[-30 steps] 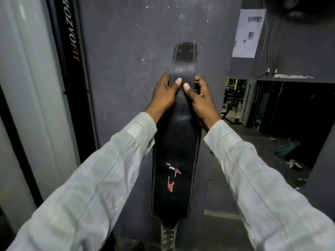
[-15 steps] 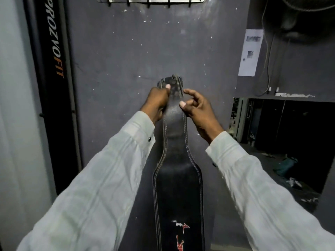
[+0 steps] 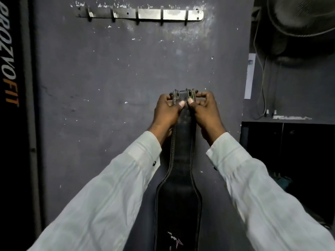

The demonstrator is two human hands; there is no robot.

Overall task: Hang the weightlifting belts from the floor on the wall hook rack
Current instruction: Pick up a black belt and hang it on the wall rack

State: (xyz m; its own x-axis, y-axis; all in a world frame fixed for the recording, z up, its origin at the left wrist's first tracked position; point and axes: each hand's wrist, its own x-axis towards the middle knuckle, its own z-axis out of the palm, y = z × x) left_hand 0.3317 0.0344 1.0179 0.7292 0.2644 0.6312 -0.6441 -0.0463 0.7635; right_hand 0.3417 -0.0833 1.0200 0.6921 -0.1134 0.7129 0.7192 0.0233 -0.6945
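Two pale, loosely woven sleeves [image 3: 101, 201] reach forward from the bottom corners, each buttoned at the cuff. Between them hangs a black leather weightlifting belt [image 3: 178, 200], smooth and slightly glossy, edged with light double stitching; it is wide and flat low down, with a small red and white logo near the bottom edge, and tapers to a narrow strap toward the top. The left hand [image 3: 167, 115] is clenched on the strap's left edge and the right hand [image 3: 205, 113] on its right edge, thumbs pressed side by side on the leather just below a tarnished metal buckle [image 3: 184, 93]. The belt is held upright in front of a dark grey painted wall [image 3: 108, 87], matte and flecked with white chips.

High on that wall, well above the buckle and apart from it, a worn metal hook rack [image 3: 141, 14] runs level, a flat bright strip with several dark hooks, all bare. To the left stands a black vertical panel [image 3: 10, 69] lettered in white and orange. To the right a paper sheet [image 3: 251, 77] is stuck to the wall, thin cables [image 3: 265, 91] trail down, and a round wire-guarded fan [image 3: 299, 24] fills the upper corner above a dark opening.
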